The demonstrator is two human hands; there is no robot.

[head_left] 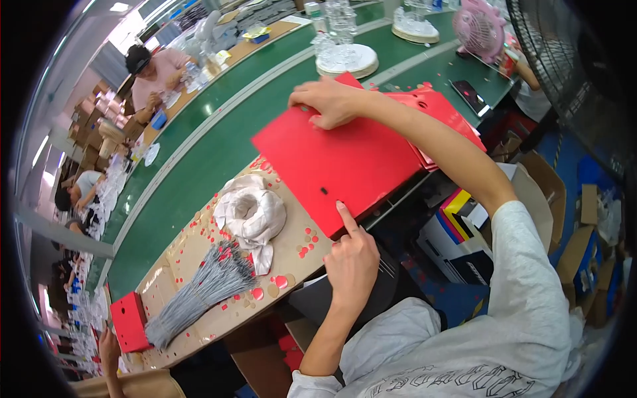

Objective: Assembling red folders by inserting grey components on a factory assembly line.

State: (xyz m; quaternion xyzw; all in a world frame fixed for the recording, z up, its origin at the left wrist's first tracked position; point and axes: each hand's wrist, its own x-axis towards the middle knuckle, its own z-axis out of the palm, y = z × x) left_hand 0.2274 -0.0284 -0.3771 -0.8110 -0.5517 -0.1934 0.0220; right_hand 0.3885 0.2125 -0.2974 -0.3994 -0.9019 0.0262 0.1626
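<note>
Large flat red sheet, smooth, with small dark holes (352, 159): lay at the right end of the tan-covered work surface (169, 272), beside its near edge. Left hand (355, 262): index finger extended, tip touching the sheet near a hole by its near corner; other fingers curled, grasp not discernible. Right hand (325, 103): bent over the sheet's far part, fingers curled; could not tell whether they pinched it. Stacked red punched sheets (448, 119) lay just right. Leftward on the surface: white ring-shaped wrapped roll (249, 212), then bundle of thin grey strands (199, 295); at the left end, red block with dark holes (130, 322).
</note>
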